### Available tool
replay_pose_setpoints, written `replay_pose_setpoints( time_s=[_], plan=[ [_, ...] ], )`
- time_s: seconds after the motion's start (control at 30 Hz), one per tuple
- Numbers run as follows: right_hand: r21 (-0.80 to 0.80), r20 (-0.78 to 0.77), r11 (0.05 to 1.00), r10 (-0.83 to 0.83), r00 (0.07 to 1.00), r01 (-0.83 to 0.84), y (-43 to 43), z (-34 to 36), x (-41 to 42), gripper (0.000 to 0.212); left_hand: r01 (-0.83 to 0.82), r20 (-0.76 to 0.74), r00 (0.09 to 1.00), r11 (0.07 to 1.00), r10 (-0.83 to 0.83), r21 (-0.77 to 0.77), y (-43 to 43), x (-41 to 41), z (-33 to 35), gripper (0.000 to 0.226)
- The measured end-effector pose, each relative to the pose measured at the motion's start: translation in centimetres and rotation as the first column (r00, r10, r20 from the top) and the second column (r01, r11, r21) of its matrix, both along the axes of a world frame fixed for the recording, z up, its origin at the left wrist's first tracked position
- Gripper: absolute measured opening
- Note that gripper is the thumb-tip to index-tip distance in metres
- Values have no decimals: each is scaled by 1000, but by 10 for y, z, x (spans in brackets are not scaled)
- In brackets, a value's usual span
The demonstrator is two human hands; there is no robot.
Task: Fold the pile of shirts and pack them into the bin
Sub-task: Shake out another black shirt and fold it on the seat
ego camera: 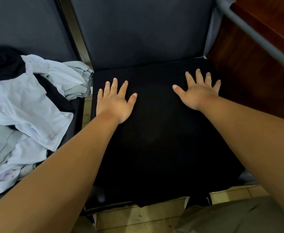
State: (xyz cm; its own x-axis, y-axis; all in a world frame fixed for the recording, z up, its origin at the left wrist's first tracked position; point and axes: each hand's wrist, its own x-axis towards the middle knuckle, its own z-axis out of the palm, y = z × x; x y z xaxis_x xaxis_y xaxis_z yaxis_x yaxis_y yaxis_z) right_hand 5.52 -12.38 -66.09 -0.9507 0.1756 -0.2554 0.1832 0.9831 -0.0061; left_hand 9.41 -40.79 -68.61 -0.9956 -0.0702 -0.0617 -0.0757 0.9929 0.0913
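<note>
dark chair (138, 31), black shirt (154, 132) beneath spread fingers (114, 84)

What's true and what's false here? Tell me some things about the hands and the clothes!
1. The left hand and the right hand both lie flat on the black garment. True.
2. The pile of shirts is to the right of the hands. False: it lies to their left.
3. The left hand grips a white shirt. False: its fingers are spread and hold nothing.
4. The pile mixes light and dark clothes. True.
</note>
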Motion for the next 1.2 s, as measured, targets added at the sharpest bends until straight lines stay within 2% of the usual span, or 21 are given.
replay_pose_setpoints(
  time_s=[0.37,0.53,0.63,0.87,0.97,1.03,1.1,1.2],
  plan=[
    [-16,-21,1000,2,1000,-3,-1,3,-4,93,6,11,1000,1000,-6,0,-1,-6,1,76],
    [-105,-46,994,-18,999,13,-7,19,9,93,33,-36,999,997,-31,66,0,6,12,75],
    [-123,-36,992,-3,999,-1,-9,26,29,92,87,-33,996,993,-85,75,10,26,25,73],
    [-99,61,994,41,997,-35,-4,53,105,83,205,122,967,968,-223,145,37,100,66,74],
    [-109,-4,992,59,998,-60,7,75,144,68,220,51,972,965,-229,146,44,134,87,55],
    [-189,-75,982,19,997,-33,15,87,170,52,187,38,979,954,-201,234,49,157,101,34],
    [-356,-72,934,-50,996,21,23,90,197,34,146,118,972,912,-205,383,56,180,111,21],
    [-627,58,762,-164,985,163,27,87,239,27,59,276,929,834,-248,549,68,217,115,31]
  ],
)
